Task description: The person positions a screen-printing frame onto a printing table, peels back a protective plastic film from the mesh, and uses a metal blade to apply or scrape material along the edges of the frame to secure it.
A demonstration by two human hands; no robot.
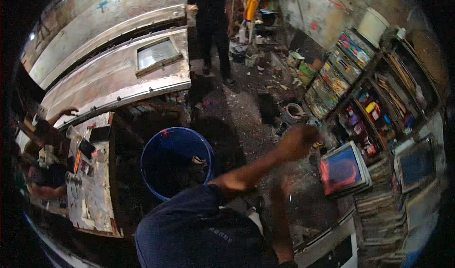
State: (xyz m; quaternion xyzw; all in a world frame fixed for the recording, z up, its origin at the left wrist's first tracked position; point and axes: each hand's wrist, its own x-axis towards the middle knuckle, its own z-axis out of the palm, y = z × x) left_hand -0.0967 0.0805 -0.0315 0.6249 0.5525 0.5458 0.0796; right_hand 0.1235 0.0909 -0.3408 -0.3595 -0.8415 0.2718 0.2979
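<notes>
My left hand (pixel 302 142) reaches across to the right, its arm coming out of a dark blue sleeve. Motion smears its fingers, so what they hold, if anything, does not show. Close by its far side is a small yellowish object (pixel 317 144) that I cannot make out. Just right of that hand lies a stack of framed screens, the top screen (pixel 342 170) smeared with red and blue. Lower down, my right hand (pixel 280 190) is dim and blurred above the floor, and its fingers cannot be made out.
A blue barrel (pixel 212 161) stands left of my arm. Beyond are a long table (pixel 113 78) with a framed screen (pixel 159 56) and a standing person (pixel 211 26). At right, shelves (pixel 379 121) hold containers; a cluttered bench (pixel 102 192) and another person (pixel 45 173) are left.
</notes>
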